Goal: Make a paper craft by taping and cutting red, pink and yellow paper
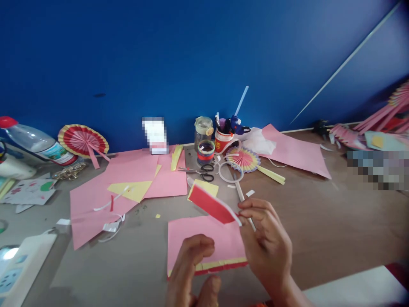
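My right hand point(267, 243) pinches one end of a red paper strip point(212, 207) with a white edge, tilted in the air. My left hand point(193, 270) has its thumb and fingers apart and holds nothing. It hovers over the lower left of a pink paper sheet point(204, 234). Yellow and red strips point(220, 265) run along that sheet's near edge. Behind the red strip lies a yellow paper piece point(206, 189). A thin stick or ruler point(241, 192) lies partly hidden behind my right hand.
Black-handled scissors point(207, 172), a tape ring point(230, 172) and a paper fan point(244, 160) lie beyond my hands. A cup of pens point(223, 140) and a jar point(203, 128) stand by the blue wall. Pink sheets point(131, 170) spread leftward, near a bottle point(41, 138).
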A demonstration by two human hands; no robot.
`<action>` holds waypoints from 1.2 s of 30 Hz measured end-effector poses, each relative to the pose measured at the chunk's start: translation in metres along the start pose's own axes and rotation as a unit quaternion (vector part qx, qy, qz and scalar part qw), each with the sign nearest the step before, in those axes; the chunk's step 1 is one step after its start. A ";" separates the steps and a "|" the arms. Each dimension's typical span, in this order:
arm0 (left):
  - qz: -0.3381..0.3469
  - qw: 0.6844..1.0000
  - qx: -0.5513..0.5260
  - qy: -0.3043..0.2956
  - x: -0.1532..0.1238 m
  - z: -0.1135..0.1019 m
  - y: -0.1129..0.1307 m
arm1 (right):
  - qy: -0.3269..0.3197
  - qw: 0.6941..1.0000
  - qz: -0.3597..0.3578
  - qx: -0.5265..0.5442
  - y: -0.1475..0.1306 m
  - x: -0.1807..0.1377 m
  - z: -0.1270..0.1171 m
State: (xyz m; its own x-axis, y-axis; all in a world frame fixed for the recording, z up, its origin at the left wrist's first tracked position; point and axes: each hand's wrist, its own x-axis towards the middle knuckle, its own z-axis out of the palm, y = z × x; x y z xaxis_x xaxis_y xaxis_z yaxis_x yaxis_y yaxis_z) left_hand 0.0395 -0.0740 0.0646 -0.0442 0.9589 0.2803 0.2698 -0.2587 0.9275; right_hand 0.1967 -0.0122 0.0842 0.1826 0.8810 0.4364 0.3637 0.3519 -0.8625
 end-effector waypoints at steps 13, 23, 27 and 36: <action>0.076 0.996 0.027 -0.049 0.018 0.014 -0.009 | 0.003 0.999 -0.039 -0.017 0.000 -0.005 0.026; 0.056 0.998 0.000 -0.014 0.029 0.016 -0.017 | -0.095 0.994 0.002 0.057 -0.006 -0.012 0.028; 0.031 0.998 -0.052 -0.010 0.026 0.017 -0.026 | -0.124 0.987 0.030 0.098 -0.006 -0.012 0.029; -0.029 0.997 -0.075 -0.014 0.038 0.007 -0.034 | -0.142 0.986 0.033 0.080 -0.007 -0.003 0.031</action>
State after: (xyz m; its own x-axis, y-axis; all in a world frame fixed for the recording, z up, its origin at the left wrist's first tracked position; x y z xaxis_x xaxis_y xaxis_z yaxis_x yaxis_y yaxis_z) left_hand 0.0354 -0.0276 0.0424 -0.0281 0.9751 0.2199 0.1215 -0.2151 0.9690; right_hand 0.1649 -0.0075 0.0808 -0.0706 0.9487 0.3083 0.2059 0.3163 -0.9261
